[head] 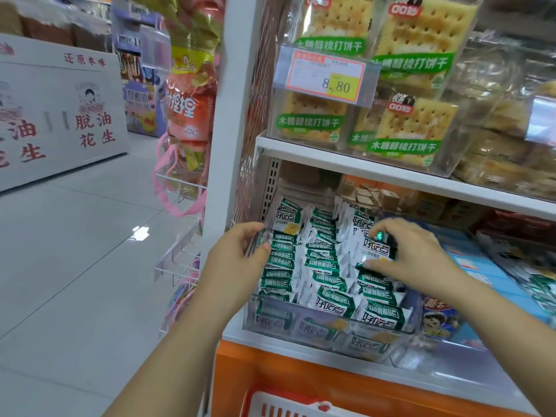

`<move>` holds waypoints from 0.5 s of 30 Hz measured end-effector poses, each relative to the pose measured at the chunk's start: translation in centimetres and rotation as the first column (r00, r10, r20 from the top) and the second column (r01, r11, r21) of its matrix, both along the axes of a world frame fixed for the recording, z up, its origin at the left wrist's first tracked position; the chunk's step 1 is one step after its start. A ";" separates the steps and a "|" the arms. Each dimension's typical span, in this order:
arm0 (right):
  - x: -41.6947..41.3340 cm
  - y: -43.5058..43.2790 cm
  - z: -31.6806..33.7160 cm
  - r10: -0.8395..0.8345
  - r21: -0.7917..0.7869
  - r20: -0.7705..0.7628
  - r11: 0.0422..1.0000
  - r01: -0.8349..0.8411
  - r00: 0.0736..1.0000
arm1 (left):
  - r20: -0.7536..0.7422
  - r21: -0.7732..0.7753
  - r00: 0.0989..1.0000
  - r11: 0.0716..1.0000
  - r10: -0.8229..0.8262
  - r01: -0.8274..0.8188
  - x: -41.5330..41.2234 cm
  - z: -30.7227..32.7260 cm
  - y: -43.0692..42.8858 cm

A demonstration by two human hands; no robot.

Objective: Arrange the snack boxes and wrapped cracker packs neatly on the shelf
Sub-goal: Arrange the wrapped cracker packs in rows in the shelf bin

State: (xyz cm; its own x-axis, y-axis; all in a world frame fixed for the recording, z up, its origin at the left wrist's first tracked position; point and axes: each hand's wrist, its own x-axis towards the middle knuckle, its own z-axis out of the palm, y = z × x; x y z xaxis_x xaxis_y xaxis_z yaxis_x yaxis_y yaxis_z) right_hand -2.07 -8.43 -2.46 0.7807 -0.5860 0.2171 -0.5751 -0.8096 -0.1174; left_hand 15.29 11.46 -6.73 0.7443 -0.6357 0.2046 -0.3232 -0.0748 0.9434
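Green-white packs (319, 260) fill clear bin (270, 322) at left end of low shelf (240, 337); left hand (240, 251) curls fingers over bin's left wall, likely steadying it; right hand (412, 257) pinches far-right pack (376, 251), likely to straighten row.

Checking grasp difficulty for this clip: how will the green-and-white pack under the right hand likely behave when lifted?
The pack the right hand pinches is probably light: small against that hand. Its glossy film catches glare, so it may be slippery. The neighbouring packs lean loosely in the clear bin and could slump when it leaves.
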 end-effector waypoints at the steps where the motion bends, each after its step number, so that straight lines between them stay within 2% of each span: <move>1: 0.7 0.4 0.6 0.032 0.003 0.052 0.999 -0.032 0.998 | -0.010 0.013 1.000 1.000 -0.005 0.005 0.0 0.0 0.0; 3: 2.8 1.1 1.4 0.105 0.020 0.122 0.994 -0.108 0.987 | -0.021 0.044 1.000 0.999 -0.009 0.010 0.1 0.0 -0.1; 5: 5.9 1.7 1.5 0.181 0.047 0.113 0.981 -0.187 0.977 | -0.024 0.056 1.000 0.998 -0.003 0.004 0.3 0.0 -0.1; 8: 11.0 1.1 0.4 0.218 0.086 -0.010 0.973 -0.216 0.976 | -0.046 0.049 0.999 0.999 -0.002 0.004 0.5 0.0 -0.2; 12: 16.1 -1.3 -1.5 0.152 0.134 -0.250 0.984 -0.121 0.956 | -0.051 0.033 0.999 0.999 0.004 -0.002 0.9 -0.2 -0.5; 15: 17.9 -2.8 -2.4 0.113 0.127 -0.312 0.989 -0.076 0.943 | -0.041 0.026 0.999 1.000 0.012 -0.010 1.1 -0.6 -0.9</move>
State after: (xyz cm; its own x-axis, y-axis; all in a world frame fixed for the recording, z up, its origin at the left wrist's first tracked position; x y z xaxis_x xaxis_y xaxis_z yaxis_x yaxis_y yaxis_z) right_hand 15.80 -11.22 -4.82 0.8513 -0.5121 -0.1139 -0.5185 -0.8544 -0.0336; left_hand 16.40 10.58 -7.33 0.7587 -0.6322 0.1570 -0.2831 -0.1030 0.9536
